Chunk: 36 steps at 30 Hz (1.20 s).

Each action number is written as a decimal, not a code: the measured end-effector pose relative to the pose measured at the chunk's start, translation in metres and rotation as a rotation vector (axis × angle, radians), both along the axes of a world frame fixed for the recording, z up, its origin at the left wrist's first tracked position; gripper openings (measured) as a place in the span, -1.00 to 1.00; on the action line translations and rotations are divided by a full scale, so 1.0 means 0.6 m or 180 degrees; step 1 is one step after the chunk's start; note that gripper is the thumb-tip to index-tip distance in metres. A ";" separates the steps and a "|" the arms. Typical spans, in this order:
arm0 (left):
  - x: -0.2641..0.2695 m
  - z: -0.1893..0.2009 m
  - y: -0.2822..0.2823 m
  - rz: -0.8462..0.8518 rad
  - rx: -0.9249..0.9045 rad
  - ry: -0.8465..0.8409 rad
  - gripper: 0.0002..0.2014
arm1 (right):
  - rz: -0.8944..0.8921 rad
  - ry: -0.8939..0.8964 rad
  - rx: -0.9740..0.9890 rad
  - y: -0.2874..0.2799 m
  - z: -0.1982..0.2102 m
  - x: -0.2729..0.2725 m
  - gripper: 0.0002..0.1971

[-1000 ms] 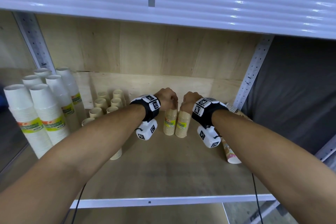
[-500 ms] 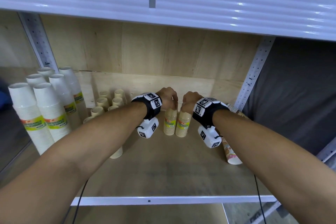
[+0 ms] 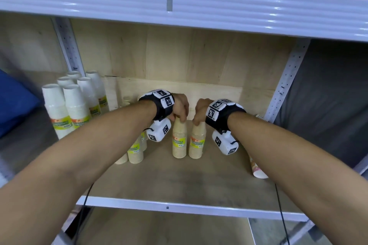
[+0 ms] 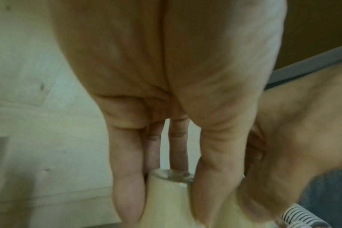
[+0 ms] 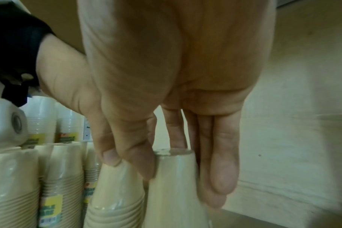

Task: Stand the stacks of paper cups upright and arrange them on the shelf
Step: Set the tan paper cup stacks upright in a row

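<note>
Two beige paper cup stacks stand upright side by side mid-shelf, rims down, each with a yellow label. My left hand (image 3: 181,119) grips the top of the left stack (image 3: 179,143). My right hand (image 3: 198,122) grips the top of the right stack (image 3: 197,143). In the left wrist view the fingers (image 4: 127,185) and thumb close round the narrow top of the left stack (image 4: 168,197). In the right wrist view the fingers (image 5: 223,169) and thumb clasp the right stack (image 5: 174,185), with the left stack (image 5: 117,192) touching beside it.
More beige stacks (image 3: 135,153) stand to the left, partly hidden by my left forearm. Tall white cup stacks (image 3: 65,109) fill the far left. A patterned stack (image 3: 257,168) lies on its side at the right. The shelf's white front edge (image 3: 167,206) is near me; cardboard boxes sit overhead.
Both hands keep their hold on the tops of the two stacks. The pair looks slightly nearer the shelf's front edge, and the head view has shifted.
</note>
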<state>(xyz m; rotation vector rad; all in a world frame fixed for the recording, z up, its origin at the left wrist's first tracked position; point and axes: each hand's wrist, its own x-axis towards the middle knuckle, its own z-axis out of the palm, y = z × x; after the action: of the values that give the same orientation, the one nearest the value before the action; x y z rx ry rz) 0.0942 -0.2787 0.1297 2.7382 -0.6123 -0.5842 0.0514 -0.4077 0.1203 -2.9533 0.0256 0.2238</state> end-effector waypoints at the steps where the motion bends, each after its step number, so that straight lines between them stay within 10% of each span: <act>1: -0.006 0.005 0.008 0.0026 0.0055 0.0054 -0.65 | 0.0027 0.0103 0.0038 0.008 0.005 -0.004 -0.76; 14: -0.077 0.046 0.140 0.0324 0.0670 0.0296 -0.57 | 0.0500 0.1136 0.0117 0.160 0.032 -0.044 -0.69; 36: -0.122 0.015 0.313 0.0841 0.0704 0.0175 -0.53 | 0.1173 0.0570 0.0322 0.318 0.018 -0.068 -0.70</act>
<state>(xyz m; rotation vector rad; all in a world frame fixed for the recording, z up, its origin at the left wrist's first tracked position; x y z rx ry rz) 0.0212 -0.0911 0.1388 2.9281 -0.1756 -0.6944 0.0108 -0.2169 0.1308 -2.8045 -0.4928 0.5210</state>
